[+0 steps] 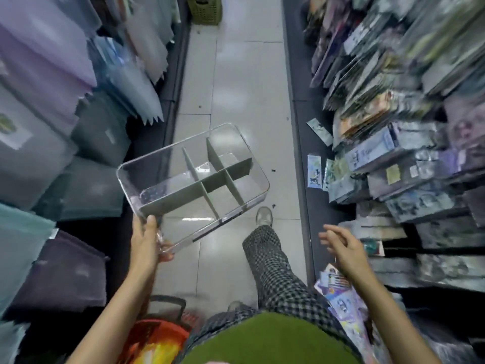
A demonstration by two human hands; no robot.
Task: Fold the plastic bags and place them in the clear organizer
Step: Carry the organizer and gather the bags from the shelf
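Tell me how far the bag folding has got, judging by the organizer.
Done: nothing visible; the clear organizer has all its grey-divided compartments empty. In hand: the left hand grips the organizer by its near corner, holding it tilted above the aisle floor; the right hand is open and holds nothing. Left: folding every bag and placing them in the compartments.

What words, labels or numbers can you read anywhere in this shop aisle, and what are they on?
None can be read.
Packets on the right shelves: printing blurred.
Sticker on a left-side bag: blurred.
Clear organizer, held by the left hand: no text visible.
Red basket: no readable text.
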